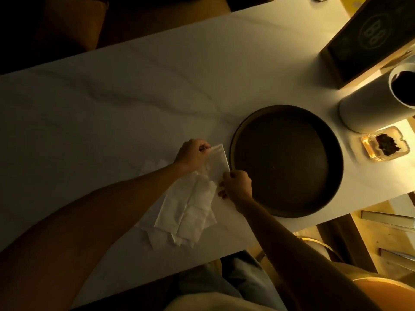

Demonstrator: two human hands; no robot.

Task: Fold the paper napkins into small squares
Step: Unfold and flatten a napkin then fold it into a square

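Note:
A white paper napkin (217, 163), folded into a narrow strip, is held just left of the dark round tray (318, 198). My left hand (192, 154) pinches its far end and my right hand (238, 185) pinches its near end. Below them a loose pile of white paper napkins (188, 212) lies spread on the pale table (112, 108), partly under my left forearm.
A white cylindrical container (368, 102) stands at the right, with a dark sign box (368, 39) behind it. A glass ashtray (381, 144) sits near the right edge. The table's near edge runs just below the napkin pile.

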